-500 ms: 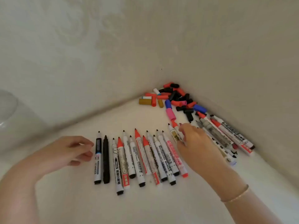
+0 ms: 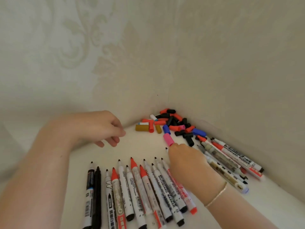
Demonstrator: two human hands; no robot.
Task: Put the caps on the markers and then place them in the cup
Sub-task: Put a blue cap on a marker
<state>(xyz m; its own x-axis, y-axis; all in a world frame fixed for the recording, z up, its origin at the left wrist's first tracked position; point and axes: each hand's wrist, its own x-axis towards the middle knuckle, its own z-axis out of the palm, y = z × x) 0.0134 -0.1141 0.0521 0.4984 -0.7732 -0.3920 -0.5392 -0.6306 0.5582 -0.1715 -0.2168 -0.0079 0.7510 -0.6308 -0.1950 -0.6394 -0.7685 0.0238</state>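
Several uncapped markers (image 2: 132,187) lie side by side on the white surface, tips pointing away from me. A second bunch of markers (image 2: 231,156) lies along the right wall. A pile of loose caps (image 2: 173,123) in red, black, blue and gold fills the corner, with a pink cap (image 2: 168,139) at its near edge. My right hand (image 2: 186,159) is curled over the right end of the row, just below the pink cap, and grips a marker whose black tip (image 2: 166,148) pokes out. My left hand (image 2: 99,128) hovers left of the caps, loosely curled and holding nothing. The cup is out of view.
Two patterned walls meet at the corner behind the caps and close off the far and right sides. A gold cap (image 2: 142,128) lies at the pile's left edge. Bare white surface lies between my left hand and the marker row.
My left hand has lifted from beside the black markers and moved forward and right, towards the caps. My right hand has edged forward to the pink cap. The view has tilted, losing the cup.
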